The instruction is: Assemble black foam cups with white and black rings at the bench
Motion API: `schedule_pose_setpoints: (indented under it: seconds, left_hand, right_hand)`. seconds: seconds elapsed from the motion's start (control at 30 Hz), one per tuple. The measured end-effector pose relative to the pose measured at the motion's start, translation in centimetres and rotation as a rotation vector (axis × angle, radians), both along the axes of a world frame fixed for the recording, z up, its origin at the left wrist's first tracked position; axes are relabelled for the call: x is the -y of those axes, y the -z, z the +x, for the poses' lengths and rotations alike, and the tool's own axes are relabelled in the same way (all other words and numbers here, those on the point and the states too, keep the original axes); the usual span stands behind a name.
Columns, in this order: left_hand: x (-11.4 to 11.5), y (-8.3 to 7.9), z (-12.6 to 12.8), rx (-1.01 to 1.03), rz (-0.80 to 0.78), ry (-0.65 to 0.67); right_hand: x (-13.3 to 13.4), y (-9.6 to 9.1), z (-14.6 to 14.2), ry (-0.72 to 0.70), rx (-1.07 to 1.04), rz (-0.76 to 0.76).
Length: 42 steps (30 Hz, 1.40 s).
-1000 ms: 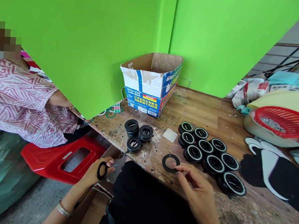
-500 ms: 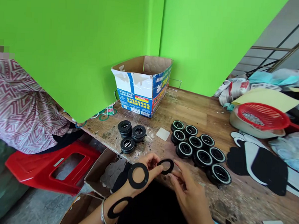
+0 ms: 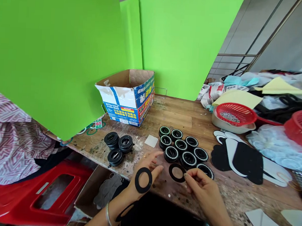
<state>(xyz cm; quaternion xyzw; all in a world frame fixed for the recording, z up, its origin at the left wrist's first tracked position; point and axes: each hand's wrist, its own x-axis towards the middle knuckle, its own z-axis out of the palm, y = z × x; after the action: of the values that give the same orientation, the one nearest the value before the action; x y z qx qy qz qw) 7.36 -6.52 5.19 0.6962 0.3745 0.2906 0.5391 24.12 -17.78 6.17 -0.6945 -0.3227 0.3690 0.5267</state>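
The right hand (image 3: 204,188) pinches a black ring (image 3: 170,169) by its edge, thumb and fingertips closed on it, just above the near side of the table (image 3: 173,114). The left hand (image 3: 148,166) is beside it, fingers spread and thumb well apart from them; a second ring (image 3: 136,181) lies on the back of that hand near the wrist, and a bracelet (image 3: 107,215) circles the arm lower down. Just beyond the held ring stands a tight cluster of white-rimmed discs (image 3: 181,145); the right hand partly covers the nearest of them. To the left are three black stacks (image 3: 125,143), touching or nearly so, with a pale card (image 3: 151,141) lying between them and the cluster. Farther back, an open-topped blue and white box (image 3: 120,111) stands against the green board (image 3: 55,54), which hides most of a co-worker whose patterned clothes (image 3: 8,136) show at the left edge. On the right side lie black cutouts (image 3: 248,162) overlapping white ones, and behind them a red basket (image 3: 242,112) sits in a pale tub (image 3: 223,125). Clear bags (image 3: 271,143) are heaped near another red basket at the right edge. Below the table's left edge are a red stool (image 3: 17,200) and a carton of grey pieces (image 3: 108,190).
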Motion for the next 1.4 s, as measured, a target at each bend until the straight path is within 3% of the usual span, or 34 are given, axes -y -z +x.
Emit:
schedule_pose_setpoints:
  seconds: [0.1,0.23,0.33,0.47,0.63,0.73,0.83,0.9,1.1,1.4]
  left_hand:
    - [-1.6,0.7,2.5,-0.173,0.259,0.089]
    - [-2.9,0.9,4.7,-0.307,0.489,0.138]
    - [-2.9,0.4,4.0,-0.365,0.555,0.147]
    - [-1.2,-0.1,0.8,-0.439,0.544,0.081]
    - [0.4,0.3,-2.1,-0.300,0.279,-0.064]
    - [0.0,0.5,-2.8,-0.114,-0.027,-0.234]
    - [-0.4,0.3,-3.2,0.055,-0.401,-0.163]
    - [-0.2,0.2,-3.3,0.154,-0.543,-0.109]
    - [0.5,0.6,-3.5,0.260,-0.698,-0.171]
    - [0.3,0.5,-3.7,0.330,-0.736,-0.163]
  right_hand:
    - [0.2,0.7,0.7,0.081,-0.227,-0.038]
    - [0.0,0.6,0.4,0.133,-0.358,-0.004]
    - [-0.4,0.2,-0.2,0.154,-0.455,-0.006]
    - [-1.0,0.2,-1.0,0.153,-0.569,-0.016]
    - [-2.3,1.1,-2.1,0.111,-0.527,0.043]
    - [-3.3,1.8,-2.9,0.097,-0.434,0.056]
    - [-4.2,2.3,-3.7,0.088,-0.423,0.047]
    - [-4.6,2.4,-4.2,0.058,-0.439,0.039]
    - [-4.7,2.5,-4.9,0.053,-0.410,-0.003]
    - [-4.9,3.0,-5.1,0.085,-0.322,-0.024]
